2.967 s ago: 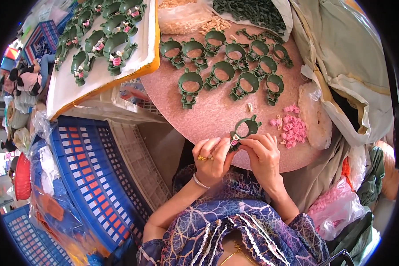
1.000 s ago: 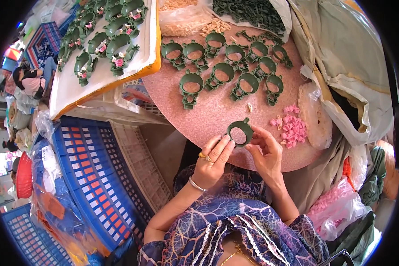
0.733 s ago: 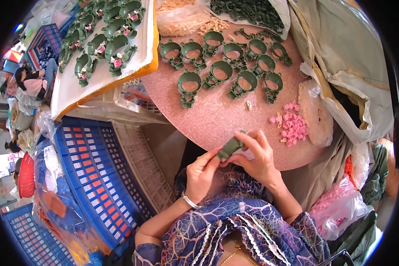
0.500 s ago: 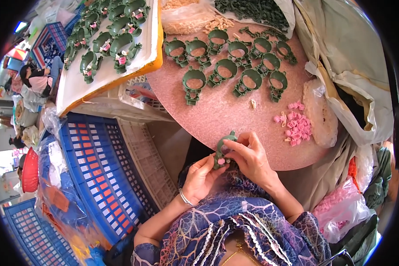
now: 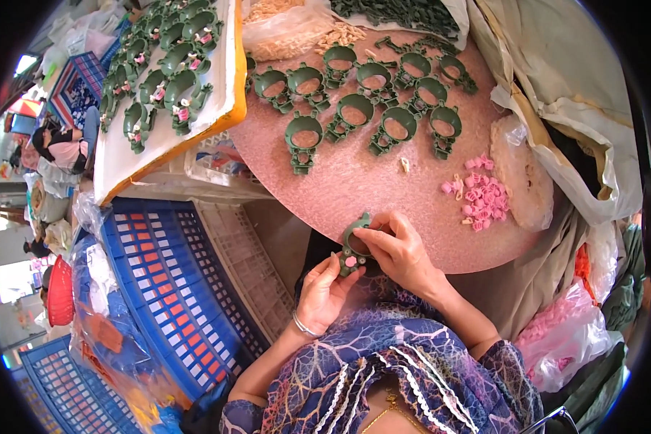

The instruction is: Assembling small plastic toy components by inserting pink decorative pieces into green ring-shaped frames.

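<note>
Green ring piece in both hands at the table's near edge; contact points partly covered

Left hand (image 5: 321,293): gripping the lower end of the green ring piece (image 5: 348,250), thumb and fingers around it. Grip hides part of that end. Bracelet (image 5: 304,325) on the wrist.

Right hand (image 5: 403,249): fingers bent, thumb and forefinger drawn together at the ring. They cover its right side; can't tell whether they grip the ring itself or something small.

Piece is tilted, ring end up and away from the body. Pink flower-like bit (image 5: 351,262) shows on its lower part; how it's attached is too small to read.

Pink speckled table (image 5: 318,192): similar green pieces (image 5: 301,158) stand spread over the far half. One at far left is partly behind the tray edge. Single cream bit (image 5: 405,165) lies nearer the hands, pile of pink bits (image 5: 484,201) to the right, beside a clear bag (image 5: 521,173).

Far side: bag of cream bits (image 5: 289,36) and dark green heap (image 5: 398,16), both cut off at the top; individual parts in the heap blur together.

Left: white tray (image 5: 119,163) with a yellow edge carries more green pieces with pink bits, top rows cropped. Blue crate (image 5: 159,289) below; contents show only through its slots.
</note>
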Demonstrator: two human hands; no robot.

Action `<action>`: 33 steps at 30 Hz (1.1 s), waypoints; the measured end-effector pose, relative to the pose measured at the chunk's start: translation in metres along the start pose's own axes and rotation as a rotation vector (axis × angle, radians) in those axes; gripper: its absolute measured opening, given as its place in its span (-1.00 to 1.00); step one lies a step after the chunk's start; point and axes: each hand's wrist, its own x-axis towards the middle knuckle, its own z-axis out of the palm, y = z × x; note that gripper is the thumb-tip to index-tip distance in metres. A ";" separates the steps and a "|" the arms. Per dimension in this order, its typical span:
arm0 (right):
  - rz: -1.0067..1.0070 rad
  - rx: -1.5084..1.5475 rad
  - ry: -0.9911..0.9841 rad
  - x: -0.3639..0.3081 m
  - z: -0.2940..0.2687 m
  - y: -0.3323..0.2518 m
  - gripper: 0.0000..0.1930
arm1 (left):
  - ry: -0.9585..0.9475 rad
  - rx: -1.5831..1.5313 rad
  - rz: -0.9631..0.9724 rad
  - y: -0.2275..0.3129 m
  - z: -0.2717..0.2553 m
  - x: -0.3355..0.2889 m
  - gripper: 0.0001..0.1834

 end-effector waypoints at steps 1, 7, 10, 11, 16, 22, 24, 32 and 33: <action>-0.045 -0.015 0.013 0.001 0.000 -0.001 -0.67 | 0.010 0.015 0.017 -0.001 -0.001 0.000 -0.74; -0.042 0.010 0.017 0.003 0.004 0.006 -0.67 | 0.040 0.005 0.006 0.003 0.003 0.001 -0.76; 0.006 0.045 0.036 0.008 0.004 0.004 -0.67 | 0.111 0.007 0.020 0.006 0.019 0.004 -0.80; 0.026 0.055 0.058 0.010 0.004 0.002 -0.68 | 0.166 0.031 0.045 0.006 0.023 0.004 -0.78; -0.031 -0.041 0.035 0.020 0.000 0.013 -0.67 | 0.365 1.129 0.842 -0.001 0.017 0.018 -0.70; -0.081 -0.156 0.073 0.026 -0.001 0.011 -0.65 | 0.053 1.688 1.406 0.010 0.027 0.029 -0.55; -0.066 -0.169 0.098 0.025 0.000 0.008 -0.65 | 0.065 1.685 1.463 0.009 0.028 0.032 -0.57; 0.012 -0.123 0.091 0.043 -0.027 0.021 -0.74 | 0.144 1.647 1.399 0.008 0.040 0.042 -0.61; -0.030 -0.311 0.220 0.049 -0.042 0.025 -0.72 | 0.162 1.649 1.411 0.007 0.039 0.042 -0.60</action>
